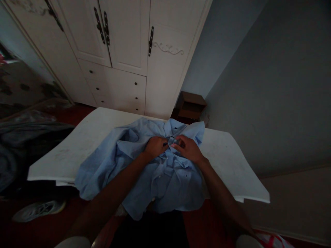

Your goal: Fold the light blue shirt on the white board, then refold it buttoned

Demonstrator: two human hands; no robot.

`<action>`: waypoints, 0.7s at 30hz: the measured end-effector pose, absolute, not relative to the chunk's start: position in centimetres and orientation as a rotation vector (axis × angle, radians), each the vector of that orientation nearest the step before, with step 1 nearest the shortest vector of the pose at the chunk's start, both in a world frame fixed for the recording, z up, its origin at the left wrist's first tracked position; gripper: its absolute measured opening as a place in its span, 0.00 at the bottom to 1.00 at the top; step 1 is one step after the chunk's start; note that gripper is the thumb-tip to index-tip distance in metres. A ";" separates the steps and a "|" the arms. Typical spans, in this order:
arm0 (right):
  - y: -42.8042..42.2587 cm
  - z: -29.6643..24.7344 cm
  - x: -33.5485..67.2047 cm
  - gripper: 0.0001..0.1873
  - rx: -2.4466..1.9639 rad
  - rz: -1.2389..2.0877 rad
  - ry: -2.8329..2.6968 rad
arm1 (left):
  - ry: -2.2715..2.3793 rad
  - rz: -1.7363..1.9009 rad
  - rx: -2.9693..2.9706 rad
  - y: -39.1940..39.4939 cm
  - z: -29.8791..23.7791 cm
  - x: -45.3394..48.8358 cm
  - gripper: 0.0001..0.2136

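Note:
A light blue collared shirt (pixel 170 182) lies front up across a white table (pixel 85 137), its collar toward the far edge and its hem hanging over the near edge. Just below the collar, my left hand (pixel 156 147) is closed on the shirt's front placket. Close beside it on the right, my right hand (pixel 186 147) pinches the fabric of the same front edge between thumb and fingers. Any button between the fingertips is too small and dark to make out. One sleeve spreads to the left, crumpled.
A white wardrobe (pixel 124 41) with drawers and dark handles stands behind the table. A small brown cabinet (pixel 192 105) is in the far corner by the grey wall (pixel 284 86). Dark clothing (pixel 15 144) is piled at left, above a shoe (pixel 38 210) on the red floor.

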State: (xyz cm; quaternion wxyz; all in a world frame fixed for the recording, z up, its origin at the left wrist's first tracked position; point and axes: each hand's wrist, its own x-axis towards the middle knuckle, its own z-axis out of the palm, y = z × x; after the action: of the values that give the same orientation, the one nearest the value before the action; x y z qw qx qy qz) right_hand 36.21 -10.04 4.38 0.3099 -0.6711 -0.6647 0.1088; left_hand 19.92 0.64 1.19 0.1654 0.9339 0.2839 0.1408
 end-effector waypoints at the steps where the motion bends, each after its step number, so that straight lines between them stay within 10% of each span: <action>1: -9.6 4.6 35.7 0.21 -1.780 0.175 -1.787 | 0.816 0.414 2.653 0.7 1.2 20.0 0.11; 21: -7.8 0.9 37.9 0.13 -1.660 0.382 -1.756 | 0.726 0.652 2.592 1.0 0.0 20.5 0.10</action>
State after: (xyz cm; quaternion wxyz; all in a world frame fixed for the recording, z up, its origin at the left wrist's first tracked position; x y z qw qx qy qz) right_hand 37.89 -7.77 0.90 0.3407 -0.6379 -0.6749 0.1467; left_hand 20.45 0.98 0.05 0.1847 0.9197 0.2577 0.2314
